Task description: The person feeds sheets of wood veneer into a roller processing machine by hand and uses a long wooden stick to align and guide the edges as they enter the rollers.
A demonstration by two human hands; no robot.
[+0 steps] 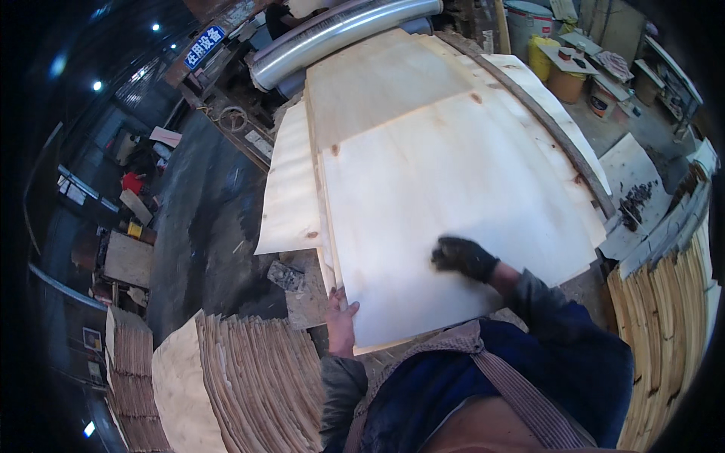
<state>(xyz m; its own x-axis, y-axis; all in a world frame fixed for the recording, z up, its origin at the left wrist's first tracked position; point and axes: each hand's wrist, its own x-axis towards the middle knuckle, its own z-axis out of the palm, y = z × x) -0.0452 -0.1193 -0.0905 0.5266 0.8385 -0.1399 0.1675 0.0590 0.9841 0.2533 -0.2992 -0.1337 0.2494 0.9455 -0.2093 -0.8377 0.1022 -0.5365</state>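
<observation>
A large pale wood veneer sheet (445,189) lies in front of me on a stack of similar sheets. My bare left hand (341,323) is closed on its near left edge, the thumb showing beside the sheet's side. Over the middle of the near part is my right hand (464,258), in a dark glove. Its fingers are smeared by motion, so their pose is unclear, and whether it touches the surface is hard to tell. A second, duller sheet (385,90) covers the far end of the stack.
A shiny metal roller (343,38) spans the far end. Veneer piles stand at my lower left (257,377) and lower right (664,340). A curved wooden strip (540,113) runs along the stack's right side. Buckets (566,79) sit at the far right; dark floor (208,219) lies left.
</observation>
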